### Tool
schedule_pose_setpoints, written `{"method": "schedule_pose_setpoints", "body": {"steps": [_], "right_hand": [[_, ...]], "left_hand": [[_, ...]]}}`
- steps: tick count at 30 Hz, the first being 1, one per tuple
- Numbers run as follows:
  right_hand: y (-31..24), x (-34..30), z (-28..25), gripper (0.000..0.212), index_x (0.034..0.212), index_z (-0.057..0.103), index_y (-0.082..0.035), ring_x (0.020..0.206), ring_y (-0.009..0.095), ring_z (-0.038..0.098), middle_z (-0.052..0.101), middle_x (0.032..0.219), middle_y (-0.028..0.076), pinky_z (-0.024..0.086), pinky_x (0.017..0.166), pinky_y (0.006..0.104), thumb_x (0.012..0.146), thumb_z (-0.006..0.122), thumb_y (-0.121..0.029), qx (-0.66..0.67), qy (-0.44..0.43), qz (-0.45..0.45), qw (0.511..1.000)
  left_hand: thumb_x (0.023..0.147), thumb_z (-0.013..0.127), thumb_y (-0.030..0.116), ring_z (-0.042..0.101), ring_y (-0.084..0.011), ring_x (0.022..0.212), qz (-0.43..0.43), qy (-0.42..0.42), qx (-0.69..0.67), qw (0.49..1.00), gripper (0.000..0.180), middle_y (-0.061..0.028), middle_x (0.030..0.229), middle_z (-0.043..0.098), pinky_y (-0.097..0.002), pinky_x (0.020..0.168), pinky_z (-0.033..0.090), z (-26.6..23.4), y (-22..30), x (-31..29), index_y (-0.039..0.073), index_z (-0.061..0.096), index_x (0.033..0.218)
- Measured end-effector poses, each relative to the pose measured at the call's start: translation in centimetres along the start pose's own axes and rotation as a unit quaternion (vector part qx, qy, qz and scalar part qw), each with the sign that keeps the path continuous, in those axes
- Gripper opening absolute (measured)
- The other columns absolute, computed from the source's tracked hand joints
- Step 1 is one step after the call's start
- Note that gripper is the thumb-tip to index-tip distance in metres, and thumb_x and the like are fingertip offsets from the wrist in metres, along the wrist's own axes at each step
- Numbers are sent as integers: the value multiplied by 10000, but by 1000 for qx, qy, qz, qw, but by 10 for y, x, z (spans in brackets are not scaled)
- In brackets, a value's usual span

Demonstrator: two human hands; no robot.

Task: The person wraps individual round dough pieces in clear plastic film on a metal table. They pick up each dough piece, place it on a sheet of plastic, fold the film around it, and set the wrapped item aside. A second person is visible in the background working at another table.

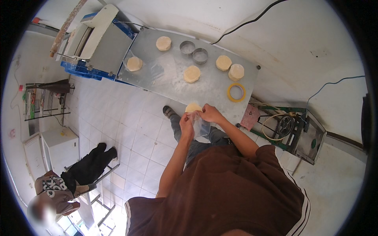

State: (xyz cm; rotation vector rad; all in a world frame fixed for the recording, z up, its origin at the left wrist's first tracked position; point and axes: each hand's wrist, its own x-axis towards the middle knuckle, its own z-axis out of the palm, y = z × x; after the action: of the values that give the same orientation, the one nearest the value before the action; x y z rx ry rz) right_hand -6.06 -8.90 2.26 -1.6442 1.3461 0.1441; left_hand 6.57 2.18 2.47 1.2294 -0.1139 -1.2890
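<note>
At the table's near edge, my left hand [186,126] and my right hand [212,114] pinch the mouth of a clear plastic bag [202,129] from both sides. A pale round stack of dough discs [193,107] sits at the bag's mouth, between my fingertips. How far it lies inside the bag I cannot tell. Beyond my hands, another dough stack [192,74] rests on the metal table [157,88]. To the right lie a yellow roll of tape [236,100] and two more stacks, the nearer one [236,72] beside the farther one [223,63].
Two metal ring cutters [200,62] stand near the wall, with more dough stacks [163,43] to the left. A blue and white roller machine [102,39] adjoins the table's left end. A green-framed machine [285,125] stands at right. Another person [59,188] is at lower left.
</note>
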Motion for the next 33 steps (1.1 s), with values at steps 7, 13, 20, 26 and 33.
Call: {"method": "schedule_pose_setpoints", "body": {"steps": [7,13,20,26,33], "right_hand": [[4,-4,5,695,1262,550,70,1169,466,608,582,1295,322,513,970,477,893,735,-489,45,24,-62,997],[-4,-2,0,891,1519,354,45,1291,396,559,538,1383,294,473,1071,439,886,794,-401,165,-11,-157,974],[-36,-17,-28,784,1578,290,-27,1264,215,556,559,1378,137,447,1090,351,956,749,-159,443,-245,-95,857],[-53,-24,-40,789,1536,339,44,1259,206,575,575,1369,141,481,1066,337,939,785,-215,508,-280,-94,809],[-56,-30,-59,517,1370,563,0,1135,132,645,650,1256,69,521,999,283,985,731,-301,501,-340,-47,794]], "left_hand": [[974,720,128,660,-126,880,3,12,7,1000,120,-38,999,707,-272,777,531,-10,-2,4,47,666,1043],[972,706,103,671,-141,949,27,-12,0,1000,127,-41,1051,706,-289,834,542,-9,25,-10,58,656,1079],[981,695,85,658,-141,954,41,-57,21,997,78,-36,1057,694,-294,837,533,0,75,-33,72,637,1032],[979,699,83,636,-124,944,39,-67,18,997,61,-24,1014,682,-279,828,511,8,102,-46,65,641,988],[964,700,99,586,-86,889,20,-67,147,987,62,1,965,656,-237,799,455,20,121,-55,53,660,980]]}}
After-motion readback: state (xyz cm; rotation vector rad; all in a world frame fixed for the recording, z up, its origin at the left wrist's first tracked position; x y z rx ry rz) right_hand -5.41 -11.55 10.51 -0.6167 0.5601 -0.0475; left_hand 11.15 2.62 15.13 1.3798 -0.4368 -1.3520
